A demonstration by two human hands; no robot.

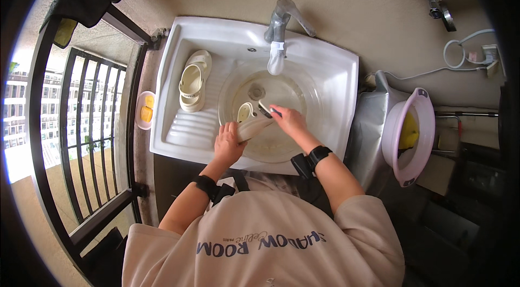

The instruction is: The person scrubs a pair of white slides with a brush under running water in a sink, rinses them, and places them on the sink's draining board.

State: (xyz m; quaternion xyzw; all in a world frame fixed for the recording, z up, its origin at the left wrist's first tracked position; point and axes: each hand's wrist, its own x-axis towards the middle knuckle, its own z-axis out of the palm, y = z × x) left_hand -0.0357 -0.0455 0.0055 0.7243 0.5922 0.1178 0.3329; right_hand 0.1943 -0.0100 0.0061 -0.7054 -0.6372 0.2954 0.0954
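Note:
My left hand grips one end of a cream clog, tilted over a clear round basin that stands in the white ceramic sink. In my right hand is a small scrubbing brush with a pale back and dark bristles, held at the clog's other end. The matching cream clog lies on the sink's ribbed washboard at the left. Some liquid seems to be in the basin; its depth cannot be told.
A grey faucet with a white cloth-like cover on its spout rises behind the basin. Yellow soap pieces lie in a dish left of the sink. A pink basin stands at the right; a barred metal window frame is at the left.

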